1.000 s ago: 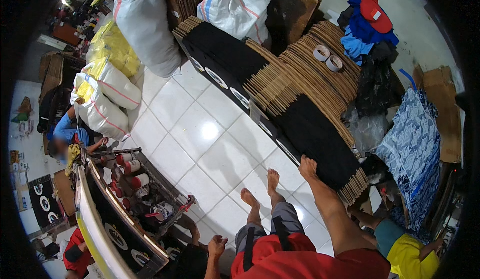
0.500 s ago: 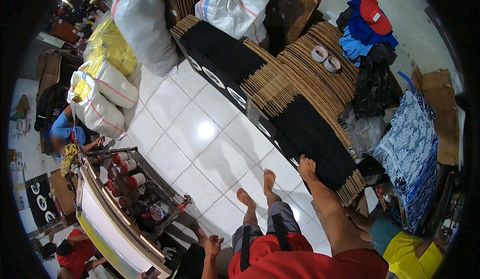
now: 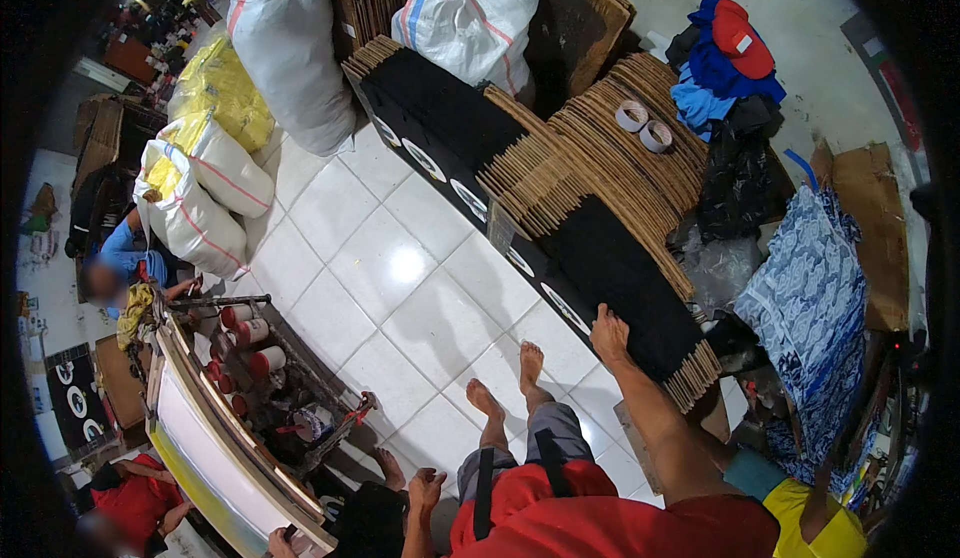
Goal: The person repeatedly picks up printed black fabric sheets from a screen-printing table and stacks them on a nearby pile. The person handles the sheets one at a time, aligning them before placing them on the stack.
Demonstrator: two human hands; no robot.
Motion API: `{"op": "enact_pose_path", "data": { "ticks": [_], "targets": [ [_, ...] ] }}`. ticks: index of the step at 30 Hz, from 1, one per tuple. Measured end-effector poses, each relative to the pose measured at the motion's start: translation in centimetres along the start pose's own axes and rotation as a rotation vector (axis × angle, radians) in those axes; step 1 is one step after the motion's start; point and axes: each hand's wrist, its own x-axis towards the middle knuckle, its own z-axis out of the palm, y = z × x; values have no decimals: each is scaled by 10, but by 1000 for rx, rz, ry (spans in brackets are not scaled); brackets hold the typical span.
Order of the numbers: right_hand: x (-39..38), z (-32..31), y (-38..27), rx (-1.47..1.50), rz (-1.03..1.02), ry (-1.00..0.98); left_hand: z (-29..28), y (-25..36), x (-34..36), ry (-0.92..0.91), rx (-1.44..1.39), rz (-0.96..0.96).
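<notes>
My right hand (image 3: 610, 337) is at the front edge of a long black cloth stack (image 3: 625, 283), its fingers bent against the fabric. The cloth lies over a row of thin brown boards (image 3: 692, 378), and white round prints (image 3: 565, 306) show along its side. Whether the fingertips pinch one layer is too small to tell. Low in the view, my left hand (image 3: 427, 488) hangs with its fingers curled and nothing visible in them. Beside it is something black (image 3: 370, 520), whose kind I cannot make out.
A rack of red-and-white tubs (image 3: 265, 361) stands left, beside a pale framed screen (image 3: 195, 438). White sacks (image 3: 290, 58) stand behind. Tape rolls (image 3: 656, 136) lie on stacked boards. People are lower left and lower right; a patterned blue cloth (image 3: 810, 318) hangs right.
My right hand stays at the cloth's edge. More of the round prints below that edge shows now. The view has shifted slightly, and the person at lower left has leaned lower.
</notes>
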Motion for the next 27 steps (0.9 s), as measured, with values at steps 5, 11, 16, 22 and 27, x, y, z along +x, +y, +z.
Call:
{"op": "enact_pose_path", "data": {
  "ticks": [5,11,16,22,27],
  "targets": [
    [-43,-31,-28,114,11,31,10,-10,9,7,-75,39],
    [-138,-23,-61,236,25,-152,8,-37,36,-3,-68,119],
    [-215,-3,-64,285,149,-252,-16,-52,49,-48,-79,208],
    [-267,25,-42,293,368,-314,-33,-97,81,-186,-312,194],
    [-283,30,-42,310,458,-332,-49,-117,101,-225,-151,122]
  ]
}}
